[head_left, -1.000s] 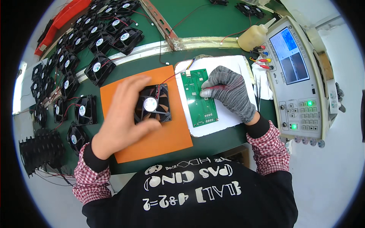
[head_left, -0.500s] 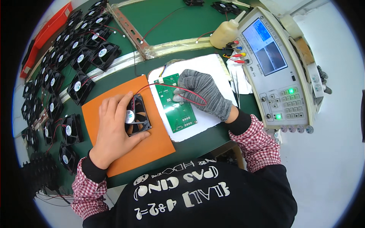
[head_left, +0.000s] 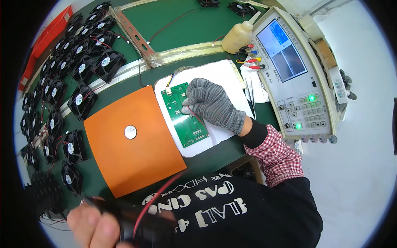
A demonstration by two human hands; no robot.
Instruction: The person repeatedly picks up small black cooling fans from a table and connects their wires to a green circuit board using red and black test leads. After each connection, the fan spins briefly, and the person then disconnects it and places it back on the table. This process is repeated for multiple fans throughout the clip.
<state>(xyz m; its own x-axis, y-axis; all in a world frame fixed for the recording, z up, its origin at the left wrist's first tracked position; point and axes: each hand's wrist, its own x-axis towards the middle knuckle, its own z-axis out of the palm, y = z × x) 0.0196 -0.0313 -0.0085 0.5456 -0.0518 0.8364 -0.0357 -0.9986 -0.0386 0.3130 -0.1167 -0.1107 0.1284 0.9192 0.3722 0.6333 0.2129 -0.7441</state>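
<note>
Black fan [head_left: 127, 218] in curled left hand [head_left: 94, 226]; gloved right hand [head_left: 215, 104], nearly closed, pinches red wire [head_left: 159, 193]

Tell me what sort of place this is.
Probably an electronics testing bench: many black fans crowd the left side, a green circuit board lies by the gloved right hand, and a lit-screened instrument stands at right.

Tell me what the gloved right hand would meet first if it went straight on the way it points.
Most likely the green circuit board, which the gloved right hand already overlaps in this view; whether they touch, I cannot tell.
</note>
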